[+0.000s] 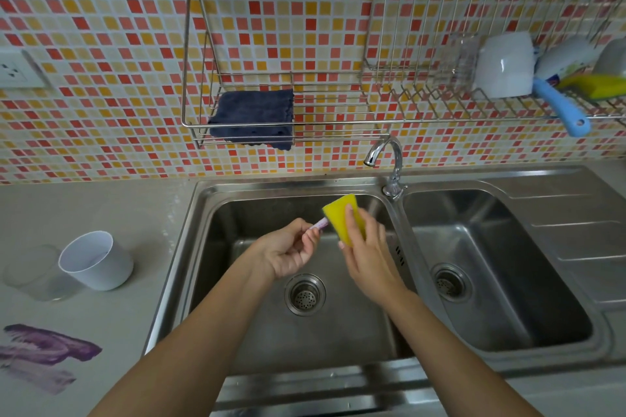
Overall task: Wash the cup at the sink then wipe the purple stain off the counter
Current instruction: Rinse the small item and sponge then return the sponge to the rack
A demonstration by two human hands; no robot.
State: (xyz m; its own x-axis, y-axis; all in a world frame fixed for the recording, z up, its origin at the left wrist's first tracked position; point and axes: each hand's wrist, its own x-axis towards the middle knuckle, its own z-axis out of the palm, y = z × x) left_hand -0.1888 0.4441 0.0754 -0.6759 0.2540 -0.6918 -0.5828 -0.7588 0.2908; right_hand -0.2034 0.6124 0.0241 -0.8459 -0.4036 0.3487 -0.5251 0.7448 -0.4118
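- Left hand (288,252): over the left basin of the sink (189,230), fingers curled, pinching a small purple-pink item (320,223) at the fingertips. Can't tell what the item is.
- Right hand (367,257): grips a yellow sponge (342,213), thumb across its face. The sponge is just beside the purple-pink item, above the basin.
- Cup (101,264): white, on the tabletop (101,206) left of the sink, mouth open towards the camera. Neither hand touches it.
- Clear container (34,276) just left of the cup.
- Purple stain (50,345): smeared streaks on the tabletop, near-left corner, apart from the cup.
- Tap (394,162): between the basins, spout turned to the left one.
- Wall rack (332,105): folded dark blue cloth (252,117) at its left end.
- Further right on the wall: white mug (504,66) and blue-handled brush (559,105).
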